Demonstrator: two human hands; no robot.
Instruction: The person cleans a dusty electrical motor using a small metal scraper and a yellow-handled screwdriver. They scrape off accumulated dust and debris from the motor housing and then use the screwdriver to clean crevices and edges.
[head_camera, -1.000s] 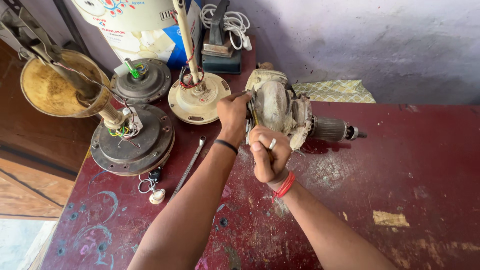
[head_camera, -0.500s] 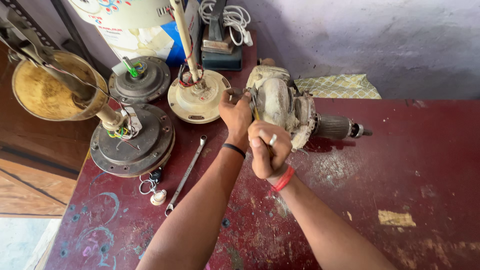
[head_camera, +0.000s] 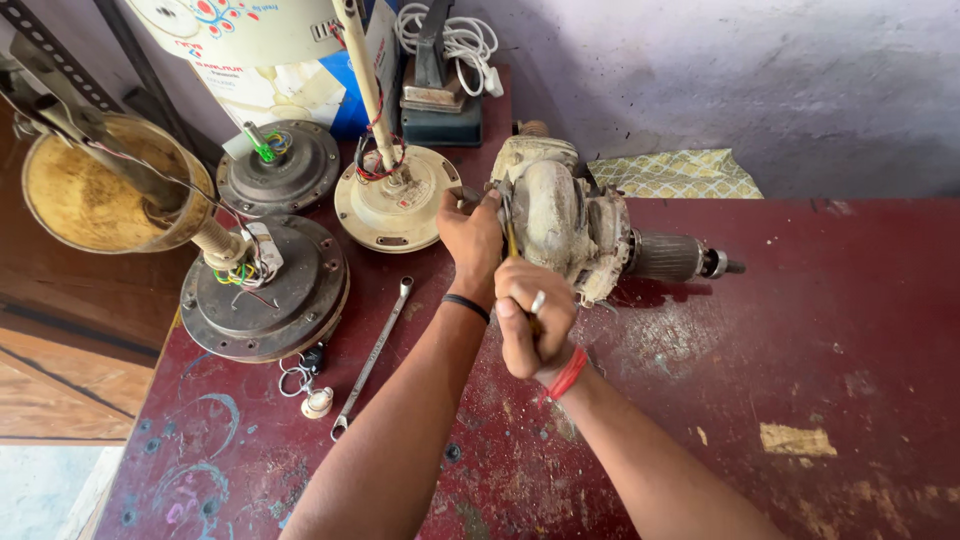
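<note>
A dirty cream-coloured power tool motor (head_camera: 572, 225) lies on its side on the dark red table (head_camera: 800, 350), its metal chuck pointing right. My left hand (head_camera: 474, 240), with a black band at the wrist, presses against the tool's left end. My right hand (head_camera: 532, 320), with a ring and a red thread at the wrist, is closed around a yellow-handled screwdriver (head_camera: 512, 240) whose shaft goes into the tool body.
Three round fan motors (head_camera: 265, 290) stand at the left, one with a cream rod. A spanner (head_camera: 372, 355) and a key ring (head_camera: 300, 378) lie near the front left. A brass-coloured bowl (head_camera: 95, 195), a clothes iron (head_camera: 440, 95) and a patterned cloth (head_camera: 670, 175) stand at the back.
The view has shifted slightly. Both hands stay on the tool; my right hand has turned a little on the screwdriver.
</note>
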